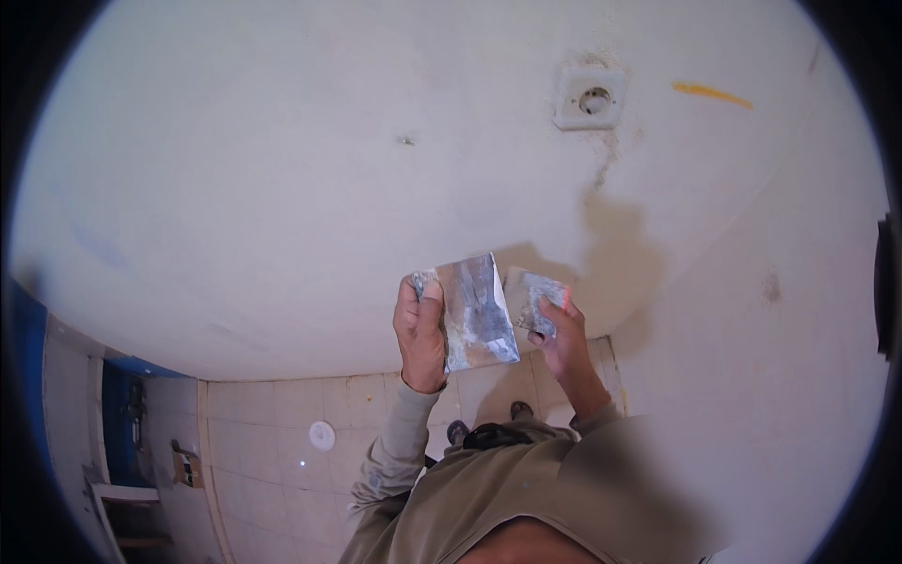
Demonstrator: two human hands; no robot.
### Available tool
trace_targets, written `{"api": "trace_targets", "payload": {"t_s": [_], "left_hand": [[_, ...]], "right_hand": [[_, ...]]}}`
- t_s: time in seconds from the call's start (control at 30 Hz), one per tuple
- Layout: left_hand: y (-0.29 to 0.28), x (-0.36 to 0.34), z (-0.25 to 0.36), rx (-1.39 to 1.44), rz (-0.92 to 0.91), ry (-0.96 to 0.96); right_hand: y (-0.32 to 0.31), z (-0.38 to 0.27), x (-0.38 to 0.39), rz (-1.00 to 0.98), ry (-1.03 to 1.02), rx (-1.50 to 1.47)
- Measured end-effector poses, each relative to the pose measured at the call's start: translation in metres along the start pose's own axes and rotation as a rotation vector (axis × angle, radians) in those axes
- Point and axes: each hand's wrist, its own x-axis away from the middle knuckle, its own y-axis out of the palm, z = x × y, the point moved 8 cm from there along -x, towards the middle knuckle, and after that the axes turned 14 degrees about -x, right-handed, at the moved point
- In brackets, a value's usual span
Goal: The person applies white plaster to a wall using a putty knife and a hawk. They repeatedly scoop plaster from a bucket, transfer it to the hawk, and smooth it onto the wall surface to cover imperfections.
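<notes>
My left hand (420,334) grips a rectangular flat plate (477,315) by its left edge, thumb on the top face. Grey and whitish paste, like wall putty, is smeared over that plate. Pinched in my right hand (562,340) is a smaller flat scraper (536,299), also smeared, with a reddish strip by my fingers. The scraper is close beside the plate's right edge; whether they touch, I cannot tell. Both are held up in front of a pale wall (310,216).
A square wall socket (594,99) with dirt marks around it sits upper right, near a yellow streak (711,95). A side wall (752,376) rises at right. On the tiled floor (272,470) lies a round white disc (322,435). A small brown box (186,464) is at lower left.
</notes>
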Motion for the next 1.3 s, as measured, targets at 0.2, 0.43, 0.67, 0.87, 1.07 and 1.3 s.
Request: {"api": "trace_targets", "payload": {"t_s": [0.2, 0.43, 0.67, 0.87, 1.07, 1.3], "left_hand": [[0.005, 0.012, -0.047, 0.178, -0.034, -0.324], [0.002, 0.012, -0.035, 0.14, 0.018, -0.203], [0.01, 0.013, 0.01, -0.173, 0.097, 0.031], [-0.023, 0.004, 0.007, -0.187, 0.239, 0.053], [-0.081, 0.011, -0.071, -0.274, 0.316, -0.088], [-0.111, 0.026, -0.116, -0.263, 0.376, -0.11]], "right_hand": [[0.088, -0.051, 0.051, -0.353, -0.859, 0.766], [0.075, -0.031, 0.058, -0.382, -1.113, 1.01], [0.044, -0.001, 0.044, -0.488, -0.97, 1.409], [0.015, -0.039, 0.012, -0.034, -0.872, 1.199], [0.019, -0.087, -0.031, 0.235, -1.236, 1.168], [-0.02, -0.054, -0.112, 0.344, -1.378, 1.288]]}}
